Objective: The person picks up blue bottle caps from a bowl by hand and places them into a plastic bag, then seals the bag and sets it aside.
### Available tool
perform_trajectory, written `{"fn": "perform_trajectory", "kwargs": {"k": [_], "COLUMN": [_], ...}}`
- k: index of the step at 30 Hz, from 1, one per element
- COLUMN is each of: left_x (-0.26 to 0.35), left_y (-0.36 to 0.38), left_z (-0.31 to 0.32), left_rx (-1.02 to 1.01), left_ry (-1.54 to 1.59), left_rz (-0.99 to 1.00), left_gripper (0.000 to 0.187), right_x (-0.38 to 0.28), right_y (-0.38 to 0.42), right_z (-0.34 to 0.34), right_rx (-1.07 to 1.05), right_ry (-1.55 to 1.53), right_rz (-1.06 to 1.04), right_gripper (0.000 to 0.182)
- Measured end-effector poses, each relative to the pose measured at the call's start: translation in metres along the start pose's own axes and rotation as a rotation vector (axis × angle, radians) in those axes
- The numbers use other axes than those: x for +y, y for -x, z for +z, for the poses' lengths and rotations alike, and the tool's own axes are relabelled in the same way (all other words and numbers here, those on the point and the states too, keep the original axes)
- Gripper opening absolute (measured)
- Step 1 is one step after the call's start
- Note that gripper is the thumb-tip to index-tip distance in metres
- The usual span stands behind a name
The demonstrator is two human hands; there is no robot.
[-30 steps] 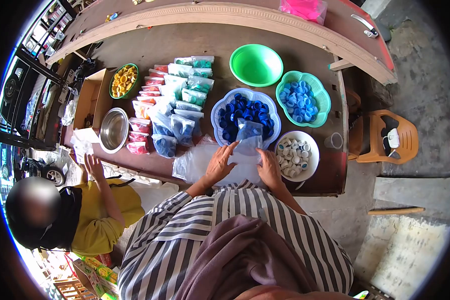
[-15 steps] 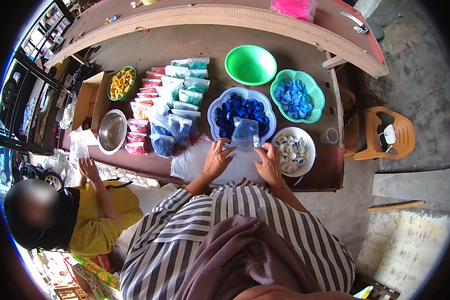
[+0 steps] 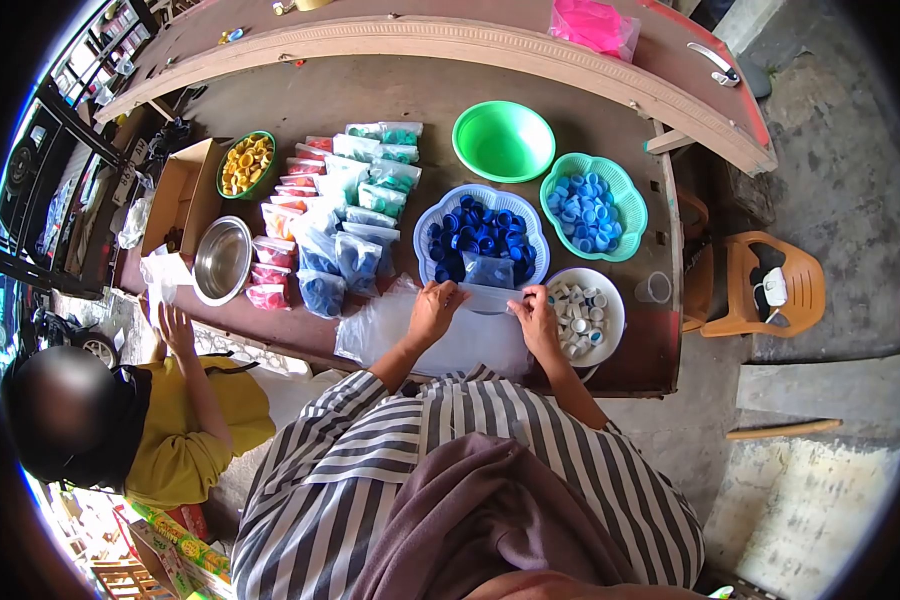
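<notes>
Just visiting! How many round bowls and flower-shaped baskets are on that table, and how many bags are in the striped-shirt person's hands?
Round bowls: 4 (bright green bowl, metal bowl, white bowl, green bowl of yellow caps)
Flower-shaped baskets: 2 (lavender basket, turquoise basket)
Bags held between left hand and right hand: 1 (clear bag)
Total: 7

- The clear plastic bag [image 3: 488, 275] is small and cloudy, with blue showing through its far end; single pieces in there I can't make out.
- Its near edge is pulled fairly straight crosswise, pinched at both corners.
- The far end overlaps the near rim of the pale-blue basket [image 3: 421, 243], pointing away from the person.
</notes>
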State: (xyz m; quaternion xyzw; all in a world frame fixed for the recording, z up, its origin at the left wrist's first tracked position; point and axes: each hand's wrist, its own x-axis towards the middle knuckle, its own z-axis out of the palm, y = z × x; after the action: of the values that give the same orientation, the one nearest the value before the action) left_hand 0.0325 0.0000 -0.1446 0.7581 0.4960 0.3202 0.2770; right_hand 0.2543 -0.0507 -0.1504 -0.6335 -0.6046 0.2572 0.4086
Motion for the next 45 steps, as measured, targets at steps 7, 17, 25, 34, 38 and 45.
{"fn": "perform_trajectory", "kwargs": {"k": [7,17,25,34,38,45], "left_x": [0.006,0.028,0.009,-0.007,-0.005,0.027], "left_y": [-0.012,-0.019,-0.04,-0.069,-0.086,-0.081], "left_z": [0.003,-0.016,-0.004,0.002,-0.011,-0.054], "left_rx": [-0.013,-0.18,-0.499,-0.577,-0.577,-0.452], "left_ry": [0.069,-0.214,-0.252,-0.099,0.109,0.594], "left_rz": [-0.284,0.496,0.326,0.333,0.265,-0.104], "left_gripper": [0.03,0.045,0.067,0.072,0.068,0.033], "right_x": [0.005,0.011,0.005,-0.005,-0.022,-0.058], "right_y": [-0.006,-0.017,-0.029,-0.036,-0.053,-0.067], "right_z": [0.011,0.01,0.007,-0.003,-0.013,-0.026], "right_rx": [0.015,0.01,-0.083,-0.167,-0.112,0.044], "right_ry": [0.157,0.144,0.002,0.033,0.041,-0.17], "right_rz": [0.123,0.168,0.3,0.078,0.031,-0.117], "right_gripper": [0.035,0.023,0.026,0.035,0.021,0.022]}}
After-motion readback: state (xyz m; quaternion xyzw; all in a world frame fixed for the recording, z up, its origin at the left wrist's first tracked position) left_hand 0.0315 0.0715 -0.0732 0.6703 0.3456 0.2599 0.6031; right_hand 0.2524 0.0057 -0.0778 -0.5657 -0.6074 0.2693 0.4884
